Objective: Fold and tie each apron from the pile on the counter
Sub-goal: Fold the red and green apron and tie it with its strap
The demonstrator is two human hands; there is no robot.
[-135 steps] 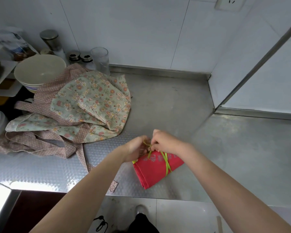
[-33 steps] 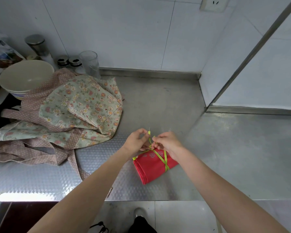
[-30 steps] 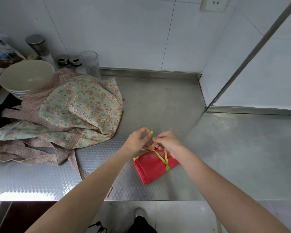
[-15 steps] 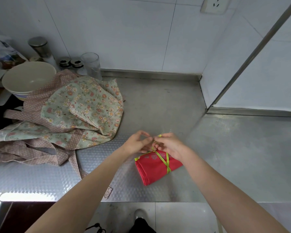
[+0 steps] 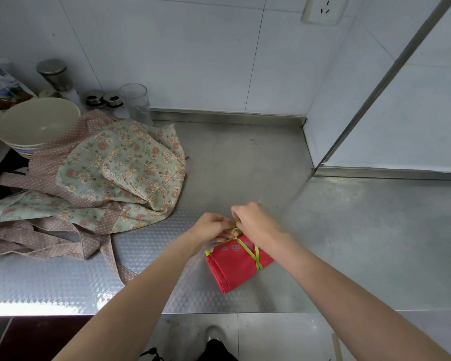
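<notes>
A red apron point(image 5: 235, 267) lies folded into a small bundle near the front edge of the steel counter point(image 5: 349, 243). Its yellow-green strings point(image 5: 250, 254) cross over the bundle and meet in a knot at its far end. My left hand point(image 5: 211, 227) and my right hand point(image 5: 255, 220) meet at that knot, each pinching the strings. The string ends are hidden between my fingers. A floral apron with pink dotted trim point(image 5: 110, 175) lies crumpled on the counter to the left.
A stack of bowls point(image 5: 34, 126) stands at the back left, with metal-lidded jars point(image 5: 55, 74) and a glass point(image 5: 136, 102) against the tiled wall. A wall corner juts out at the right. My shoe shows on the floor below.
Both hands have stayed at the knot, working the strings. The upright string end seen a second ago is now down between my fingers. The bundle has not moved.
</notes>
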